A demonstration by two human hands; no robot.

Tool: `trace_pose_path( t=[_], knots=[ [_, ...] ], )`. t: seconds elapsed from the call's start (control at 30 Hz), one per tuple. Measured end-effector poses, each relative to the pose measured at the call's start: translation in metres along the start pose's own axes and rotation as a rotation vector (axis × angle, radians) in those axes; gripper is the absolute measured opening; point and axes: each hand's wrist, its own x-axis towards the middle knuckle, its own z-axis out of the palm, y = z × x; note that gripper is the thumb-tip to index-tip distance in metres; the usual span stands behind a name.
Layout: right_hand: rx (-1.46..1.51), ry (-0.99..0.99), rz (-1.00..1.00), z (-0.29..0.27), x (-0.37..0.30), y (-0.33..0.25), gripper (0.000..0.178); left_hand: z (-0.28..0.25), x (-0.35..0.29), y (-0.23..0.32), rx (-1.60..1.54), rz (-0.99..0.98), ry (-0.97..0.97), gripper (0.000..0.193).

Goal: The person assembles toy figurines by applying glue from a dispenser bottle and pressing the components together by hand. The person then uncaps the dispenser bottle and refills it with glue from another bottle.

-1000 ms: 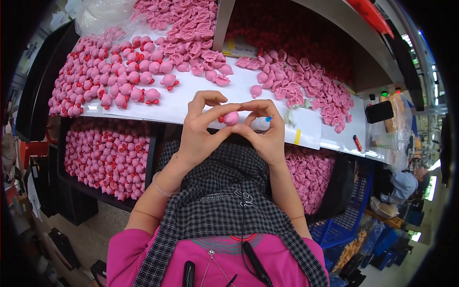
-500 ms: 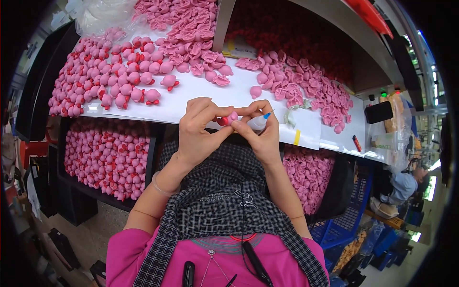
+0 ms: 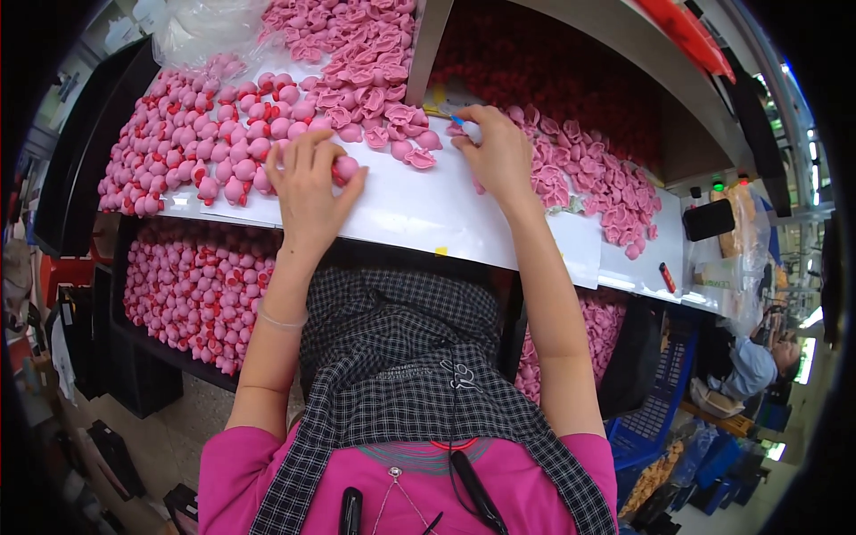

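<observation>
Over the desk [image 3: 401,209], 1 pink ball at the edge of its pile

The pink ball [image 3: 348,168], red on its left side, looks pinched between thumb and fingers of the left hand [image 3: 312,183], beside the pink-and-red pieces [image 3: 205,150]; I cannot tell whether it rests on the surface. The 2 hands are well apart. The right hand [image 3: 501,156] is closed around a small white bottle [image 3: 471,132] with a blue tip; whether its fingertips also touch a pink part is hard to tell.

I judge the step in hand to be setting the ball down among its like. That calls for loosening the left fingers without knocking the neighbours, and keeping the bottle's tip off the parts.

The left forearm runs nearly straight up from below, palm down, fingers bent. The right arm reaches farther and leans inward, fingertips curled toward the gap between 2 groups of pink parts: the back shells [image 3: 370,76] and the right-hand shells [image 3: 615,209]. Farther out, a black phone [image 3: 711,219] is propped near the right end.
</observation>
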Motion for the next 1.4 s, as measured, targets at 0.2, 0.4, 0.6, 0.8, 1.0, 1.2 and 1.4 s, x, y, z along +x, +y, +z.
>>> trace_pose_path(
  t=[0.2,0.4,0.6,0.8,1.0,1.2,1.4],
  knots=[
    [0.180,-0.321,0.157,-0.019,0.007,-0.003,0.034,0.005,0.006,-0.015,0.142,-0.070,0.035,0.025],
    [-0.218,0.226,-0.048,0.001,0.062,0.033,0.035,0.009,0.009,-0.013,0.169,-0.079,0.030,0.020],
    [-0.446,0.216,-0.095,0.022,0.084,0.043,0.021,0.004,0.009,-0.026,0.256,-0.112,0.046,0.021],
    [-0.325,0.148,-0.147,0.000,0.070,0.032,0.025,0.006,0.025,0.000,-0.030,0.109,0.064,0.026],
    [0.205,0.023,0.043,-0.023,0.014,0.000,0.021,0.020,0.032,0.001,-0.044,0.089,-0.142,0.028],
    [0.231,-0.002,-0.068,0.004,-0.033,0.000,0.022,0.019,0.019,0.012,-0.465,0.109,-0.087,0.017],
    [0.749,0.037,-0.058,-0.004,-0.053,-0.031,0.019,0.008,-0.010,0.036,-1.522,-0.510,-0.386,0.018]
  ],
)
